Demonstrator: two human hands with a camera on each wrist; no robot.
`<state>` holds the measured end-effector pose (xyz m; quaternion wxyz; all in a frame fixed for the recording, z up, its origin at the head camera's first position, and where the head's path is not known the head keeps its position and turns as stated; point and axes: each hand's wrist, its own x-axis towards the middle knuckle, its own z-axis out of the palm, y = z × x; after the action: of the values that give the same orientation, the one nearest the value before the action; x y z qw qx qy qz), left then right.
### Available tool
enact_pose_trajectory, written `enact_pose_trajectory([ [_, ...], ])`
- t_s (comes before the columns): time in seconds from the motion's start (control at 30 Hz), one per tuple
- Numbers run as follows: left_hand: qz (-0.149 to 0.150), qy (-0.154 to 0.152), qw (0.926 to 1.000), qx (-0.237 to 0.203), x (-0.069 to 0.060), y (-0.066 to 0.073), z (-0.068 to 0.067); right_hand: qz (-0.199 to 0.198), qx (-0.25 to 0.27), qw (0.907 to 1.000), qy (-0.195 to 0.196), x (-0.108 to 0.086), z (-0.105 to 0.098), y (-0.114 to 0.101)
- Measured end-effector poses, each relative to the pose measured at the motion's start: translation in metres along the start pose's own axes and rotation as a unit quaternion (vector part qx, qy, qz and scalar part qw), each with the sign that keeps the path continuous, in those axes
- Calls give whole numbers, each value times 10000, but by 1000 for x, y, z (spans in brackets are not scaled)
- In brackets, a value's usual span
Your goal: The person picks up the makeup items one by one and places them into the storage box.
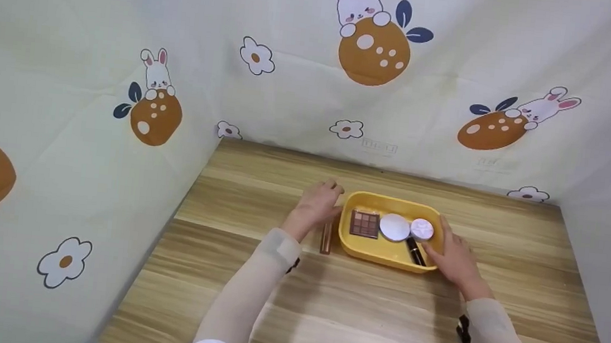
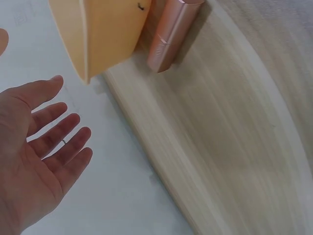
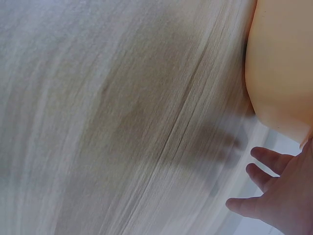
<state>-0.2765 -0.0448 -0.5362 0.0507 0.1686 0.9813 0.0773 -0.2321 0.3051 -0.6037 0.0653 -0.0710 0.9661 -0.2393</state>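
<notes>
A yellow plastic tray (image 1: 376, 257) sits on the wooden table. It holds an eyeshadow palette (image 1: 364, 223), a round white compact (image 1: 394, 227), a smaller round pale-pink case (image 1: 422, 229) and a black cosmetic tube (image 1: 415, 251). Beside the tray's left wall, my left hand (image 1: 320, 202) has its fingers loosely extended; the left wrist view shows the hand (image 2: 44, 147) holding nothing. My right hand (image 1: 455, 257) pinches the tray's right rim, thumb inside; its other fingers are spread outside in the right wrist view. A rose-gold lipstick tube (image 1: 326, 238) lies left of the tray, below my left hand.
Pale cloth walls (image 1: 284, 96) printed with rabbits and flowers enclose the table's back and sides. The table (image 1: 236, 187) stretches around the tray, its left edge running along the cloth. A black strap piece (image 1: 464, 329) shows at my right wrist.
</notes>
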Motion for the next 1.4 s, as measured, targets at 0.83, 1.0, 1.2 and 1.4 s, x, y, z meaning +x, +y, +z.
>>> enact_pose_trajectory([
  [0.83, 41, -244, 9995, -207, -20, -14, 35, -149, 20, 9998, 93, 1, 2, 4],
  [1.0, 139, -172, 9989, -417, -24, -16, 41, -120, 77, 9999, 44, 2, 1, 4],
  [1.2, 84, -242, 9975, -662, -30, -18, 46, -140, 40, 9999, 73, 1, 3, 3],
  [1.4, 21, -304, 9966, -769, -33, -19, 51, -206, -13, 9995, 224, 1, 4, 2],
])
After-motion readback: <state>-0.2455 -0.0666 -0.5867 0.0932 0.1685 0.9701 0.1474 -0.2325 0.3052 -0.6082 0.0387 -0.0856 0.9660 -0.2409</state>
